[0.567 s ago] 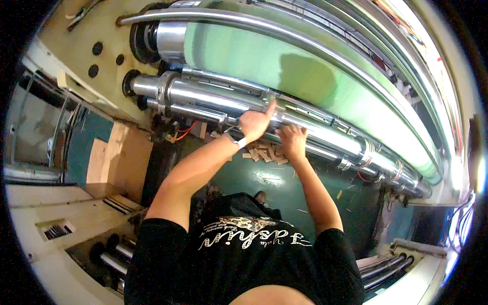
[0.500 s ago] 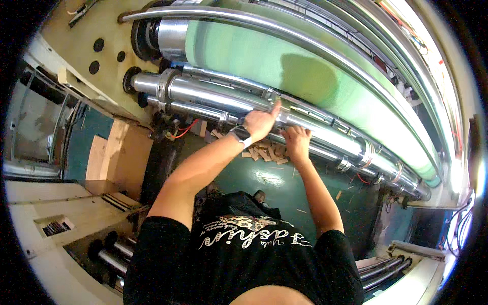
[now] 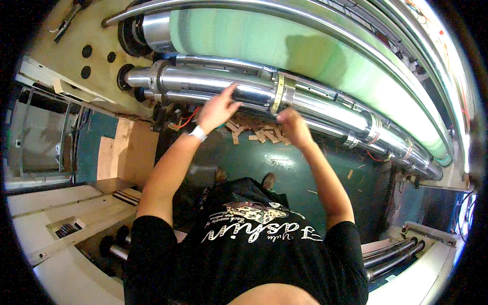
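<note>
My left hand [image 3: 217, 111], with a white-banded watch [image 3: 198, 133] at its wrist, hovers over the polished steel shaft [image 3: 203, 84]. Its index finger and thumb are spread, and nothing shows between them. My right hand [image 3: 295, 127] is curled closed just below a steel collar [image 3: 287, 93] on that shaft; whatever its fingers hold, if anything, is hidden. A yellow marked band [image 3: 277, 94] wraps round the shaft at the collar's left side. Below runs a thinner steel rod [image 3: 190, 97], partly behind my hands.
Beyond the shaft lies a wide pale green roller [image 3: 244, 38], with a long curved steel bar [image 3: 325, 35] across it. More collars [image 3: 373, 127] sit farther right. Cardboard scraps [image 3: 264, 133] litter the green floor under the machine. Machine frames with rollers [image 3: 396, 259] flank me.
My left hand has drawn left, away from the collar, uncovering the yellow band. My right hand has come down slightly and stays by the collar. The whole view has shifted a little.
</note>
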Demonstrator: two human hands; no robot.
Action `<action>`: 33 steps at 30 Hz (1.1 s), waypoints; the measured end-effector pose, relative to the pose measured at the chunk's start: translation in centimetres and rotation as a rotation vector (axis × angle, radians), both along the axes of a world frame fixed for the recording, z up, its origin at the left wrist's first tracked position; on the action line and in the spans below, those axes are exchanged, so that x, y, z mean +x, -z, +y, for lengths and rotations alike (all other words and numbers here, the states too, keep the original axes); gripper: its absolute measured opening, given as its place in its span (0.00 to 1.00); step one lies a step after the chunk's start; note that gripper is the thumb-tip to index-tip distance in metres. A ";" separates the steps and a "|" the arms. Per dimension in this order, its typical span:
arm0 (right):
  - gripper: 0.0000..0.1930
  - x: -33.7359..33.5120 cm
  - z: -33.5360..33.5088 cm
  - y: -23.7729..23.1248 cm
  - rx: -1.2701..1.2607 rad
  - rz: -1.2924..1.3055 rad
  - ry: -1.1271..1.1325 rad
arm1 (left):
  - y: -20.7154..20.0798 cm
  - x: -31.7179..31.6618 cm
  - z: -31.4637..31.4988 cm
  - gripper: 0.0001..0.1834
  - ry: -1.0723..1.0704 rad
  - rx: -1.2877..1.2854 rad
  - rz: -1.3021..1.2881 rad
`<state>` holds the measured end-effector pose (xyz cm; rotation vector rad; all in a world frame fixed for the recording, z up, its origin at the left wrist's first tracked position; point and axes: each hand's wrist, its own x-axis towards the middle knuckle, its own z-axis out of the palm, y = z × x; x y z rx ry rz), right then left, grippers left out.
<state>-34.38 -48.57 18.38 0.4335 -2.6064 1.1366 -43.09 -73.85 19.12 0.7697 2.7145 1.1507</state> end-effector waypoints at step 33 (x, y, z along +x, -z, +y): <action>0.07 -4.5 -14.1 22.3 -0.024 -0.105 0.103 | 13.9 16.2 -35.7 0.23 -0.404 -0.676 -0.657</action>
